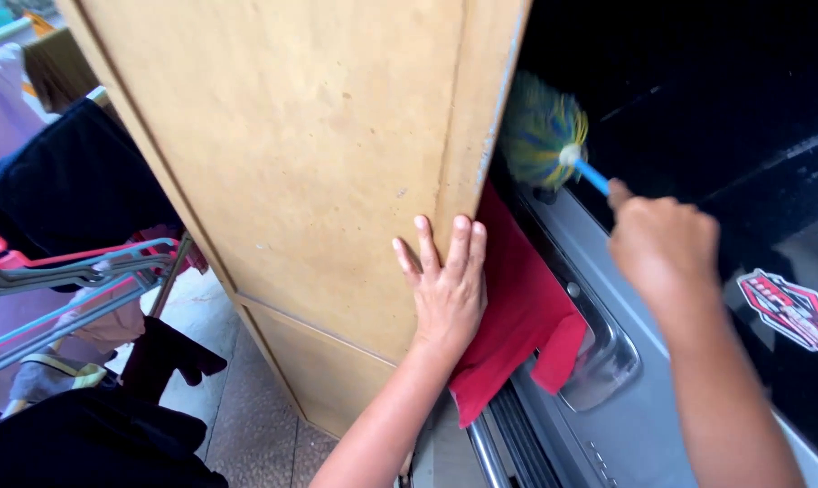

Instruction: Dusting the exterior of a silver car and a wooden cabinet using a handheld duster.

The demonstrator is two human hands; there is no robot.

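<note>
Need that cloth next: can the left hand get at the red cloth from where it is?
Probably yes. The left hand lies flat on the wooden cabinet, its edge right beside the red cloth, with nothing between them. The right hand holds the duster.

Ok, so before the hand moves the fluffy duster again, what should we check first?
1. Right hand grips the blue handle: ok, the fingers are closed around it.
2. Duster head reaches the gap beside the wooden cabinet: ok, though it is blurred.
3. Left hand steadies the cabinet: ok, flat against its side panel.
4. Red cloth is out of the duster's way: ok, it hangs lower, by the left hand.
5. Dust is left in the dark gap: cannot tell, too dark.
6. Clothes rack is clear of the arms: ok, off to the left.
</note>
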